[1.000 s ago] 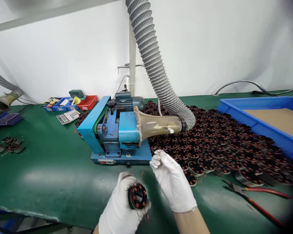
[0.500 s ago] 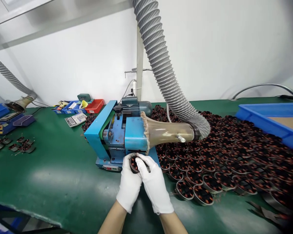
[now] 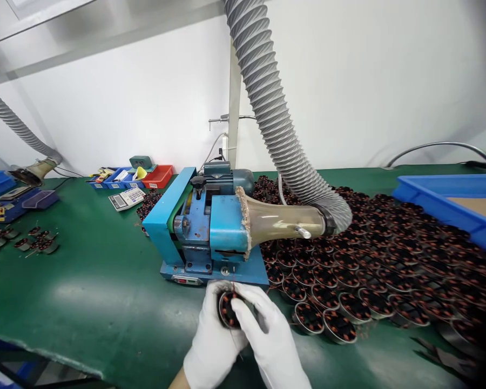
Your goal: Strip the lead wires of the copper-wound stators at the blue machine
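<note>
A motor stator (image 3: 225,312), a round metal cup with a black face and copper windings, is tilted between my white-gloved hands. My left hand (image 3: 213,335) is wrapped round its left side and underside. From the right, my right hand (image 3: 267,329) is closed at the stator's rim, thumb on the face and fingers by the top edge. A thin reddish wire (image 3: 234,278) stands up from the rim beside those fingertips; whether they pinch it I cannot tell. Just beyond both hands stands a blue belt-driven machine (image 3: 229,221), apart from the stator.
A clear funnel (image 3: 283,221) joins the machine to a grey hose (image 3: 275,102). Many similar stators (image 3: 340,324) crowd the right side. Pliers (image 3: 445,356) lie at front right, near a blue tray (image 3: 429,186) behind. A calculator (image 3: 126,199) and small bins (image 3: 157,176) stand back left.
Both hands have drawn back from the machine's lower front toward me, carrying the stator. The wire and the machine's base now show in front of them.
</note>
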Tool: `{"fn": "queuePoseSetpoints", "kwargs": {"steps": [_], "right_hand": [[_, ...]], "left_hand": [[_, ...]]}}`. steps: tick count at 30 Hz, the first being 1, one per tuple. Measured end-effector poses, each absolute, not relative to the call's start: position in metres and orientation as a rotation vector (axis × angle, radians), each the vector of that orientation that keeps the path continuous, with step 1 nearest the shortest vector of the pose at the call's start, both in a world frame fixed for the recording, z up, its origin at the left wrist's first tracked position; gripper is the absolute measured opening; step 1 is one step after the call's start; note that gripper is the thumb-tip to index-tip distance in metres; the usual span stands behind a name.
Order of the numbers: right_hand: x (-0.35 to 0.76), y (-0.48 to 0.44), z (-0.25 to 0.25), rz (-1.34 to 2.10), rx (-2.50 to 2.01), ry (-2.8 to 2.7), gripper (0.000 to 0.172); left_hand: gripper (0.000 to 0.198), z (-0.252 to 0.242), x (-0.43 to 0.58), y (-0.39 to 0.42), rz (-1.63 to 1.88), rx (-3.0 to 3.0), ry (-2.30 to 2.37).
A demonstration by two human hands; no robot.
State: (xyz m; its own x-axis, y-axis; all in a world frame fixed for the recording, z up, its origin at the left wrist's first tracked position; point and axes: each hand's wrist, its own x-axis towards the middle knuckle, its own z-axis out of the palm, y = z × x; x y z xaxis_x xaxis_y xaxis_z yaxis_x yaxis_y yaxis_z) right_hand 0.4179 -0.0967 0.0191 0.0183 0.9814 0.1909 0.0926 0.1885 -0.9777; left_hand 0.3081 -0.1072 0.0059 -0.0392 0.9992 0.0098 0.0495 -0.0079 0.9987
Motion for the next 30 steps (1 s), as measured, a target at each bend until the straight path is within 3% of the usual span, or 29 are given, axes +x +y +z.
{"fn": "queuePoseSetpoints", "kwargs": {"steps": [3, 8, 11, 13, 18, 26, 30], "right_hand": [[0.426, -0.11, 0.024, 1.228, -1.048, -1.187, 0.023], [0.443, -0.115, 0.028, 1.667, -0.801, -0.632, 0.028], [0.45, -0.123, 0.031, 1.917, -0.691, -0.649, 0.032], [0.449, -0.129, 0.036, 1.891, -0.739, -0.729, 0.036], [0.431, -0.128, 0.042, 1.482, -0.944, -0.894, 0.011], [0.457, -0.101, 0.056, 1.349, -0.7, -0.389, 0.023], [0.447, -0.115, 0.057, 1.612, -0.8, -0.562, 0.031]], "left_hand": [[0.059, 0.016, 0.294, -0.127, 1.134, 1.294, 1.207], [0.055, 0.024, 0.291, -0.135, 1.128, 1.172, 1.266], [0.069, 0.014, 0.292, -0.138, 1.179, 0.967, 1.117], [0.077, 0.012, 0.289, -0.142, 1.12, 0.965, 1.046], [0.06, 0.032, 0.288, -0.149, 1.037, 1.344, 1.227], [0.059, 0.02, 0.301, -0.161, 1.316, 1.593, 1.244], [0.064, 0.017, 0.295, -0.154, 1.349, 1.725, 1.186]]}}
